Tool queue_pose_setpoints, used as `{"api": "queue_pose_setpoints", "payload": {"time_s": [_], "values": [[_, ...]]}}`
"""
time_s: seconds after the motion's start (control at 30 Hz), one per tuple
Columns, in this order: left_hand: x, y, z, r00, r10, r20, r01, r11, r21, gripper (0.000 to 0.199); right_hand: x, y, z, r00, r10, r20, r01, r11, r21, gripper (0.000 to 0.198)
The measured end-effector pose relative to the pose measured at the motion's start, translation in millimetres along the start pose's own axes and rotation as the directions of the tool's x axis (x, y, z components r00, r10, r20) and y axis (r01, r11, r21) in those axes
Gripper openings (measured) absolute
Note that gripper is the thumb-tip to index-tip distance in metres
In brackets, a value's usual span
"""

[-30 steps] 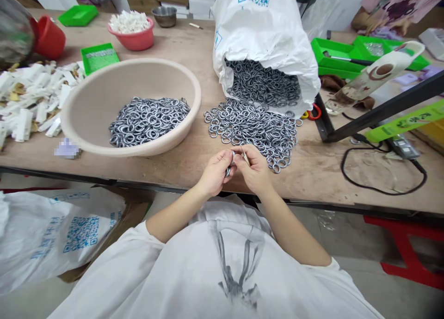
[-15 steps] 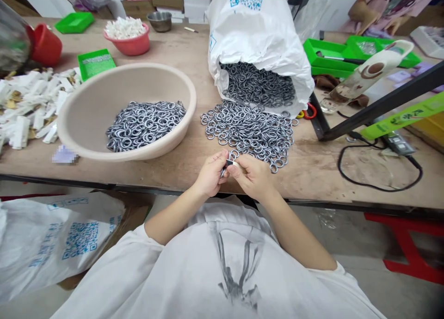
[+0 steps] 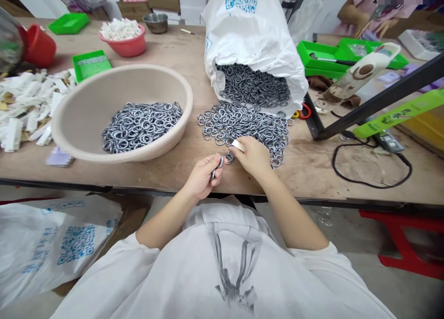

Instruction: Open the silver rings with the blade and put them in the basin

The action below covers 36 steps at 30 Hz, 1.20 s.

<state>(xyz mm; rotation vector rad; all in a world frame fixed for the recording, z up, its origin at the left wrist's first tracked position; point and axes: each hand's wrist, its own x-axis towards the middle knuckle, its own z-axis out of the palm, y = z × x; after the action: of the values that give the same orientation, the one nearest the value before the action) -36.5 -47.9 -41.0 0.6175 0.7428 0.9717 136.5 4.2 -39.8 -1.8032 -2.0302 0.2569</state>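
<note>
My left hand (image 3: 201, 174) is closed on grey metal-looking rings (image 3: 213, 174) at the table's front edge; one stands up between thumb and fingertips. My right hand (image 3: 255, 156) grips a small knife-like tool (image 3: 237, 145) with a pale handle and a dark tip, which points left over the rings. A few loose rings (image 3: 229, 158) lie between my two hands. Beyond them spreads a pile of rings (image 3: 243, 122), spilling from the mouth of a white sack (image 3: 256, 41). To the left, a beige basin (image 3: 76, 111) holds many more such rings.
White plastic pieces (image 3: 14, 131) are heaped at the far left. Behind the basin are a green tray (image 3: 78, 71) and a red bowl (image 3: 135, 46). On the right stand a black metal frame (image 3: 333, 130), a cable (image 3: 336, 168) and green trays (image 3: 307, 64). Another person's hands (image 3: 371, 27) work beyond.
My hands have parted: the left moved slightly left and down with its rings, the right moved up with the tool toward the pile. The whole view shifted a little.
</note>
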Motion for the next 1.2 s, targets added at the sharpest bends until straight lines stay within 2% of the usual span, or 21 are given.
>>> {"api": "queue_pose_setpoints", "payload": {"time_s": [0.1, 0.17, 0.27, 0.37, 0.47, 0.53, 0.57, 0.63, 0.7, 0.73, 0.77, 0.87, 0.97, 1.1, 1.2], "values": [[0.8, 2.3, -6.4, 0.998, 0.032, -0.057, -0.032, 0.999, -0.012, 0.041, 14.0, -14.9, 6.3, 0.994, 0.013, 0.105, 0.009, 0.98, -0.201, 0.028], [-0.2, 2.6, -9.7, 0.995, 0.037, -0.09, -0.04, 0.999, -0.035, 0.041, 21.9, -20.8, 10.0, 0.987, 0.033, 0.155, 0.011, 0.961, -0.278, 0.027], [0.0, 4.5, -14.6, 0.993, 0.015, -0.116, -0.027, 0.994, -0.104, 0.033, 27.8, -22.0, 11.2, 0.982, 0.04, 0.182, 0.018, 0.951, -0.308, 0.027], [3.4, 9.1, -16.3, 0.994, -0.079, -0.081, 0.062, 0.979, -0.192, 0.028, 24.9, -17.1, 5.9, 0.988, 0.057, 0.143, -0.017, 0.965, -0.263, 0.026], [7.1, 10.9, -11.5, 0.991, -0.129, -0.044, 0.117, 0.971, -0.207, 0.041, 12.9, -12.6, -3.2, 0.997, 0.059, 0.047, -0.054, 0.993, -0.109, 0.021], [8.6, 7.6, -5.8, 0.994, -0.084, -0.067, 0.074, 0.988, -0.136, 0.049, 0.4, -13.4, -8.0, 0.999, 0.044, -0.001, -0.043, 0.986, 0.16, 0.022], [9.2, 4.6, -2.6, 0.996, -0.042, -0.083, 0.035, 0.996, -0.084, 0.051, -6.7, -15.4, -9.2, 0.999, 0.033, 0.004, -0.032, 0.939, 0.343, 0.025], [10.0, -2.4, 3.7, 0.995, 0.048, -0.09, -0.047, 0.999, 0.012, 0.052, -20.6, -22.3, -8.1, 0.998, -0.003, 0.063, -0.04, 0.738, 0.674, 0.032], [10.4, -8.8, 9.0, 0.993, 0.1, -0.066, -0.097, 0.994, 0.056, 0.052, -32.4, -30.8, -2.4, 0.994, -0.02, 0.107, -0.079, 0.545, 0.835, 0.036], [10.5, -11.1, 11.1, 0.992, 0.113, -0.054, -0.11, 0.992, 0.062, 0.052, -37.0, -34.6, 1.8, 0.994, -0.01, 0.106, -0.087, 0.501, 0.861, 0.036], [10.4, -12.7, 12.8, 0.991, 0.127, -0.049, -0.124, 0.99, 0.064, 0.052, -40.6, -37.7, 6.6, 0.996, 0.013, 0.085, -0.081, 0.494, 0.866, 0.035], [9.1, -13.2, 14.7, 0.984, 0.169, -0.057, -0.164, 0.983, 0.083, 0.05, -45.8, -40.8, 19.4, 0.992, 0.104, -0.072, 0.001, 0.559, 0.829, 0.022], [7.4, -9.8, 13.0, 0.979, 0.193, -0.061, -0.185, 0.976, 0.116, 0.047, -45.2, -36.1, 22.4, 0.98, 0.075, -0.186, 0.106, 0.596, 0.796, 0.017], [6.5, -5.5, 11.5, 0.976, 0.21, -0.053, -0.202, 0.971, 0.131, 0.045, -41.7, -26.6, 11.7, 0.987, -0.063, -0.147, 0.156, 0.571, 0.806, 0.021], [6.2, -5.7, 14.6, 0.983, 0.182, -0.031, -0.177, 0.977, 0.119, 0.044, -42.0, -25.0, 6.2, 0.99, -0.073, -0.123, 0.143, 0.551, 0.822, 0.027]]}}
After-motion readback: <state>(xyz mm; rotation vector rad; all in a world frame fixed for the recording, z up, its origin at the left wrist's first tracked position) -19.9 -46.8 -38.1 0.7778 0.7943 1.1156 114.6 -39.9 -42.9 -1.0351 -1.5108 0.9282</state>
